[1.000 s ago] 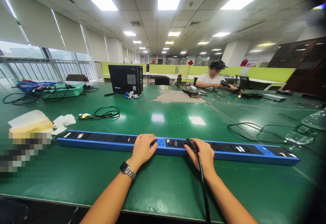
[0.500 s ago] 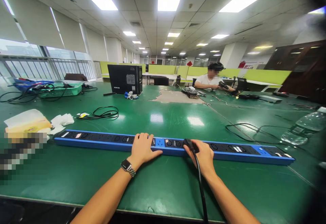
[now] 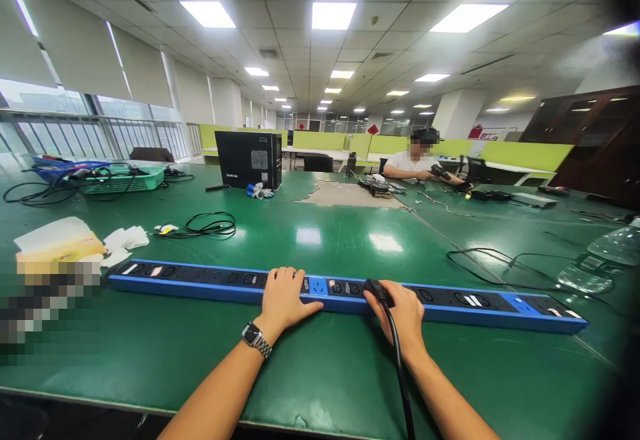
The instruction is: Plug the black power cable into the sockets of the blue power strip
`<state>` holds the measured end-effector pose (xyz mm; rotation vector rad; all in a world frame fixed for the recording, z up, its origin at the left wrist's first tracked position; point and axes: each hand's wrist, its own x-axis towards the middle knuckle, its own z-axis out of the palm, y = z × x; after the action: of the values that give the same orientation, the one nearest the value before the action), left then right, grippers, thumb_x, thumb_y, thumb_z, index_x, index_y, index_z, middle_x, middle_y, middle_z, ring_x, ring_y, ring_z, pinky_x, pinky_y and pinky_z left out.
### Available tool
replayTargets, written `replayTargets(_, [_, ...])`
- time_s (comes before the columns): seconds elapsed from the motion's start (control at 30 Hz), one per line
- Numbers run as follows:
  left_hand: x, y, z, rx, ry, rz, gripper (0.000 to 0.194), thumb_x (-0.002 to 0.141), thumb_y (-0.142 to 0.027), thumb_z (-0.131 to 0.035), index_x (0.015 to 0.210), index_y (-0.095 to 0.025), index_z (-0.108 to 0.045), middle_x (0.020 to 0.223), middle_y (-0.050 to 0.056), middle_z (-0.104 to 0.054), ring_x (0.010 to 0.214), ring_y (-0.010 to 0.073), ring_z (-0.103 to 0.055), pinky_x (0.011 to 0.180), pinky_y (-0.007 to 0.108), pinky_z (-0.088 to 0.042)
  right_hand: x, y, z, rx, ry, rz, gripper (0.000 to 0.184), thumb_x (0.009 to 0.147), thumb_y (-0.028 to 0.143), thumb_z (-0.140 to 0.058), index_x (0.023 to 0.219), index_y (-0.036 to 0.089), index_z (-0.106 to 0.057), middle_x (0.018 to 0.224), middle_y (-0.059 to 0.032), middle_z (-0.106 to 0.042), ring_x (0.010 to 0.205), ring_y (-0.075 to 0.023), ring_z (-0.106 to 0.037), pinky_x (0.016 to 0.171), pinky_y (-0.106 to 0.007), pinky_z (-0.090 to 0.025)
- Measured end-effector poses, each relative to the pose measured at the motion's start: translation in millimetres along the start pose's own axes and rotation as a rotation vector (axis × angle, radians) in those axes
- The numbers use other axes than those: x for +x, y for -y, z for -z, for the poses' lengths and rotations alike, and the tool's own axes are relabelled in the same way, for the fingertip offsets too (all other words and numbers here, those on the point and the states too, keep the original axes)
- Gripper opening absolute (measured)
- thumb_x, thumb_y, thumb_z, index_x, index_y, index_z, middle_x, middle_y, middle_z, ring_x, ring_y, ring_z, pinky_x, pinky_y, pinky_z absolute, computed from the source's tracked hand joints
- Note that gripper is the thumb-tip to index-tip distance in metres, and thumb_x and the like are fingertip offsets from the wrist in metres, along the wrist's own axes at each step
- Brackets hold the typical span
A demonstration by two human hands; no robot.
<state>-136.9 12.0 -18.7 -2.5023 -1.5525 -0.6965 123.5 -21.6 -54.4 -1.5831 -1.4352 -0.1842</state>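
A long blue power strip [image 3: 200, 288] with black sockets lies across the table in front of me, tilting slightly down to the right. My left hand [image 3: 284, 299] is wrapped over it left of centre, fingers across the far edge and thumb along the front. Just right of that thumb shows a blue socket [image 3: 319, 285]. My right hand [image 3: 404, 313] grips a black power plug [image 3: 375, 288] at the strip's top face; whether its pins are fully seated is hidden. From the plug a thick black cord [image 3: 400, 367] runs down toward me.
Beyond the strip lie a coiled black cable [image 3: 210, 225], a black computer case [image 3: 247, 159] and a green basket [image 3: 125, 180] with cables. A tissue pack [image 3: 63, 243] is at left. A clear bottle [image 3: 597, 260] lies at right. Across the table a person [image 3: 413, 162] handles a dark object.
The view has shifted slightly, so everything sits a little lower and further right. Both hands keep their places on the strip and the plug.
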Motion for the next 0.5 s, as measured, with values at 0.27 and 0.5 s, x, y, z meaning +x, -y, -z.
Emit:
replayTargets(0.27, [-10.1,-30.6,0.2,-0.423,-0.15,-0.295,0.08,0.08,-0.046,-0.07,0.146,-0.022,-0.031,0.136,0.015,-0.05,0.122,0.03,-0.049,0.103,0.047,-0.038,-5.7,23.3,4.2,0.345,-0.071,-0.007,0.035,0.073,0.05,-0.07,0.091,0.021,-0.068,0.085,-0.0055,-0.07,0.078,-0.0217,-0.062,0.073,-0.036,-0.049])
replayTargets(0.5, [-17.7,-49.9,-4.5,-0.494,-0.17,-0.596,0.05,0.081,-0.023,-0.059,0.13,-0.023,-0.052,0.135,0.014,-0.052,0.12,0.0279,-0.052,0.098,0.044,-0.043,-17.9,46.8,1.4,0.33,0.154,0.502,0.013,0.084,0.031,-0.063,0.093,0.022,-0.067,0.085,-0.0053,-0.071,0.078,-0.0203,-0.062,0.069,-0.035,-0.048])
